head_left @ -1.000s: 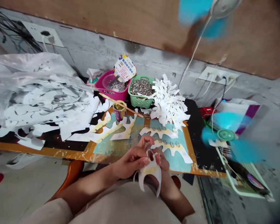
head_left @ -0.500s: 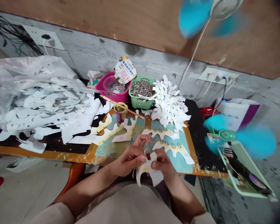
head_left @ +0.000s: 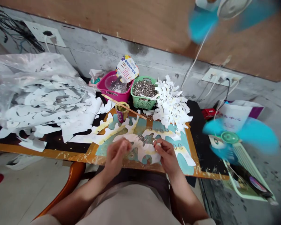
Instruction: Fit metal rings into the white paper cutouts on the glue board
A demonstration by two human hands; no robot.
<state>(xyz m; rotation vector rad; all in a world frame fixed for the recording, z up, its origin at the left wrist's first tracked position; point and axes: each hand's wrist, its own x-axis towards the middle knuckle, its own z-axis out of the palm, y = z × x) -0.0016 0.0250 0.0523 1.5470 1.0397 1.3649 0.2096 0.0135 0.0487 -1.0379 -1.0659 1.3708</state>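
Observation:
My right hand [head_left: 169, 155] pinches the end of a white, scalloped cut-out strip [head_left: 148, 153], close to a metal ring [head_left: 155, 142] at its upper edge. Yellowish smears show on the strip, and more rings line its top. My left hand [head_left: 117, 156] is closed, thumb against curled fingers, left of the strip; motion blurs it and what it may hold is hidden. Beyond the hands, similar strips lie on the blue-green board, among them a ringed strip [head_left: 160, 133] and a glue-smeared strip [head_left: 107, 136] without visible rings.
A small tub [head_left: 122, 112] with a wooden stick [head_left: 128, 109] across it stands behind the strips. Further back are a pink basket [head_left: 117, 96], a green basket [head_left: 144, 101] of metal rings and heaped white cut-outs [head_left: 170, 106]. A fan [head_left: 229, 137] spins at right.
My hands have come apart: the left has swung left, away from the strip, and the right has moved slightly up and right. The strip is now stretched flatter over the table's front edge.

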